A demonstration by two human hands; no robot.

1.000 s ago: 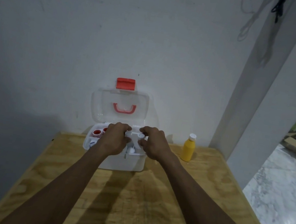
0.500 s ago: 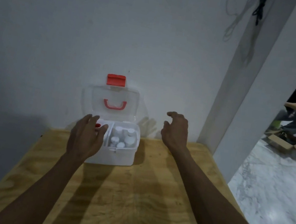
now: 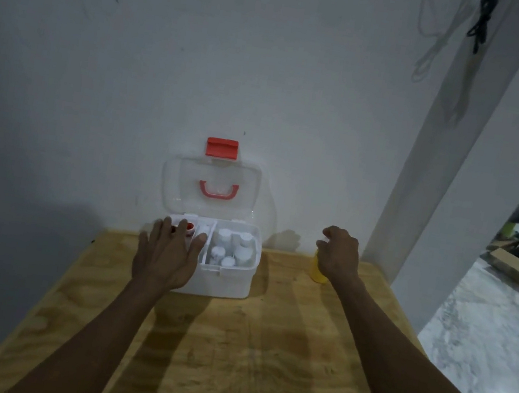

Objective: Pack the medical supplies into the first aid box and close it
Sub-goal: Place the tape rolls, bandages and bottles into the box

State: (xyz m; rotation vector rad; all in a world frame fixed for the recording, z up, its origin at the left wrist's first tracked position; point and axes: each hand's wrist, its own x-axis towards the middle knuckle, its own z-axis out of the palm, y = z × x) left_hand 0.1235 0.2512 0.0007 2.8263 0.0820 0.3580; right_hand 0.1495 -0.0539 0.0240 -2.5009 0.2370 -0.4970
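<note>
A white first aid box (image 3: 231, 282) stands open at the back of the wooden table (image 3: 225, 361), its clear lid (image 3: 171, 189) with a red handle and red latch leaning against the wall. Several white bottles (image 3: 231, 249) fill its right compartment; a red-capped item (image 3: 189, 227) shows in the left one. My left hand (image 3: 167, 256) hovers flat, fingers spread, over the box's left front. My right hand (image 3: 340, 255) curls over the top of a yellow bottle (image 3: 317, 271) standing right of the box; its cap is hidden and I cannot tell if the fingers grip it.
A white wall rises right behind the box. A white pillar (image 3: 454, 159) stands at the table's back right corner. Past it, on the marble floor (image 3: 482, 350), a person sits beside cardboard boxes (image 3: 518, 268). The table's right edge runs close to my right arm.
Both hands have left the inside of the box. My left hand has drawn back to its left front, and my right hand has swung right onto the yellow bottle.
</note>
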